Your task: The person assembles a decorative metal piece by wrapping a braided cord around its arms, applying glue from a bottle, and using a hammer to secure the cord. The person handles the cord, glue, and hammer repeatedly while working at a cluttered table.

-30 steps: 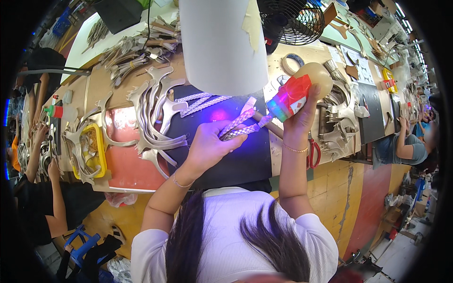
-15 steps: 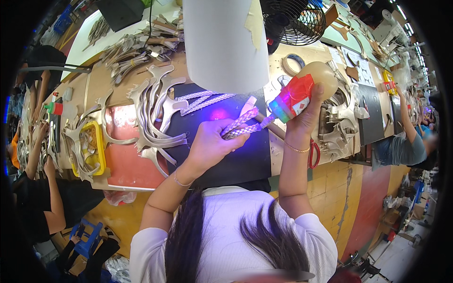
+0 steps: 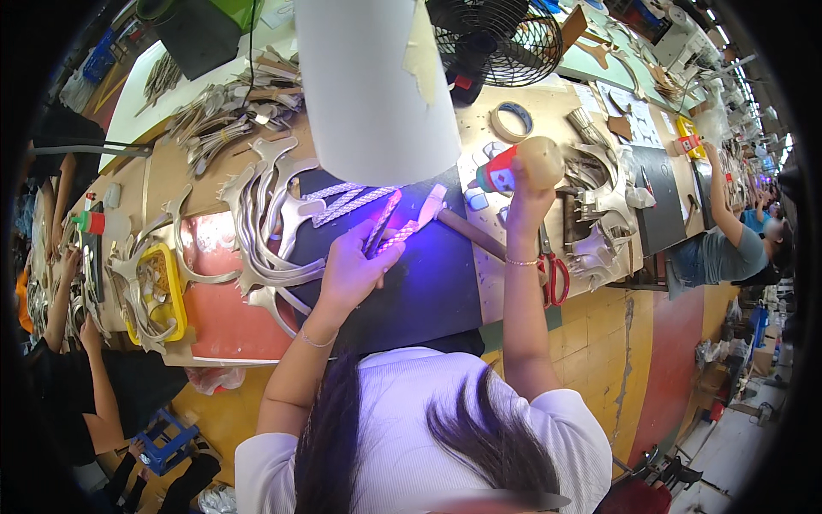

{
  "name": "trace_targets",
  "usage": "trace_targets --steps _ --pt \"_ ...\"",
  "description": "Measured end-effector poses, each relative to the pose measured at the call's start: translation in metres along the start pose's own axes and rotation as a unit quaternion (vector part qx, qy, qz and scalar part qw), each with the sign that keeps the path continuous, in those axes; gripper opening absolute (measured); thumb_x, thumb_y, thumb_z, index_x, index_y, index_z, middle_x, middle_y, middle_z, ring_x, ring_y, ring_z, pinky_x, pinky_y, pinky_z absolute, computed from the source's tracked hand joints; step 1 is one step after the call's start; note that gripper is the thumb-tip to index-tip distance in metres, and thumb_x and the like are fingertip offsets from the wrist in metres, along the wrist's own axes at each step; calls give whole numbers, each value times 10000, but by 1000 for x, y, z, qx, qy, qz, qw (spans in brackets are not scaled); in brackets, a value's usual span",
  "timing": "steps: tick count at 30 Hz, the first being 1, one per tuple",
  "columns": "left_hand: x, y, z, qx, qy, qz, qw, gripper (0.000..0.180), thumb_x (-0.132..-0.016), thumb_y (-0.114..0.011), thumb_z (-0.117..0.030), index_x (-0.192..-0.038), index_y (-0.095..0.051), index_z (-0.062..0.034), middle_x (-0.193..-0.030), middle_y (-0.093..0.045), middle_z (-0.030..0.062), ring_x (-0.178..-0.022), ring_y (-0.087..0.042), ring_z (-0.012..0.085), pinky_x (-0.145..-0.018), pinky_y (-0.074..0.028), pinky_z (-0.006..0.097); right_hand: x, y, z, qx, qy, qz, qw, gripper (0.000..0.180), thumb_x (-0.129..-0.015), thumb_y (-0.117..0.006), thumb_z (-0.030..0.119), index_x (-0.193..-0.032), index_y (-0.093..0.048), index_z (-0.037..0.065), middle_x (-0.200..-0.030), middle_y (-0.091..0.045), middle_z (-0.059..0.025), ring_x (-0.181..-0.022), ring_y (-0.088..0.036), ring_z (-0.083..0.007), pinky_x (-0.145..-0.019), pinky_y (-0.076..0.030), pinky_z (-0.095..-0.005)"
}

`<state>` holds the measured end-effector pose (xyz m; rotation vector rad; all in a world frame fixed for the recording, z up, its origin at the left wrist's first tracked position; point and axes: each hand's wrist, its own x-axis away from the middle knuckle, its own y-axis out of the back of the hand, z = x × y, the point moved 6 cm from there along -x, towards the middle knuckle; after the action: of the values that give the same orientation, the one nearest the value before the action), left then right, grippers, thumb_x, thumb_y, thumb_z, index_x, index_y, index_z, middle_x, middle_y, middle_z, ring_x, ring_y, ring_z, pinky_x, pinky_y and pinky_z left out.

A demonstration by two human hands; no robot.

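My left hand (image 3: pixel 353 267) is closed round a braided strap (image 3: pixel 401 233), its two ends sticking up past the fingers under a purple glow. In my right hand (image 3: pixel 528 210) is a squeeze bottle (image 3: pixel 541 163) with a red label and a cloudy tan body, tipped with its nozzle end toward the left, apart from the strap. Between the hands a hammer (image 3: pixel 473 235) lies on the black mat (image 3: pixel 428 295). More braided straps (image 3: pixel 342 204) rest on the mat beyond my left hand. Scissors with red handles (image 3: pixel 556 281) lie close to my right forearm.
A large white cylinder (image 3: pixel 377 94) hangs over the table, beside a black fan (image 3: pixel 497 38). Curved silver pieces (image 3: pixel 272 214) are heaped on the left, others (image 3: pixel 599 206) on the right. A tape roll (image 3: pixel 511 122) and yellow tray (image 3: pixel 175 291) are nearby. Other people work at both sides.
The bottle has moved away from the strap, out to the right, with my right hand. My left hand has shifted slightly left and down. The hammer has come into fuller view.
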<state>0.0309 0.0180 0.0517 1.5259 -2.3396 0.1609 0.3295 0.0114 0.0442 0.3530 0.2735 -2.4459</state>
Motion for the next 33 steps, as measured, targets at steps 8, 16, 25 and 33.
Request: trace_targets --steps 8,16,25,33 --pt "-7 -8 5 -19 -36 2 999 255 -860 -755 -178 -1049 -677 -25 -723 -590 -36 -619 -506 34 -552 -387 217 19 25 -27 -27 -85 -38 995 516 -834 -837 329 -1140 -639 -37 -1077 -676 -82 -960 -630 -144 -846 -506 -291" --pt "-9 -10 14 -44 -23 4 999 252 -859 -758 -202 -1046 -731 -34 -700 -587 -47 -611 -493 41 -558 -392 227 25 33 -51 -39 -159 -69 984 523 -843 -827 340 -1155 -635 -32 -1088 -673 -86 -972 -632 -148 -842 -508 -291" --pt "-13 -18 12 -61 -11 13 998 287 -837 -778 -164 -1084 -755 -19 -732 -616 -61 -626 -479 26 -561 -369 215 23 25 -37 -38 -148 -73 986 578 -800 -842 437 -1116 -660 -12 -1032 -696 -75 -913 -654 -135 -798 -526 -283" --pt "-15 -16 15 -30 -24 18 999 265 -841 -775 -140 -1056 -749 13 -709 -566 -79 -595 -436 13 -536 -321 199 22 23 -39 -56 -130 -30 989 540 -820 -841 355 -1153 -650 -24 -1070 -712 -98 -949 -674 -153 -836 -543 -301"
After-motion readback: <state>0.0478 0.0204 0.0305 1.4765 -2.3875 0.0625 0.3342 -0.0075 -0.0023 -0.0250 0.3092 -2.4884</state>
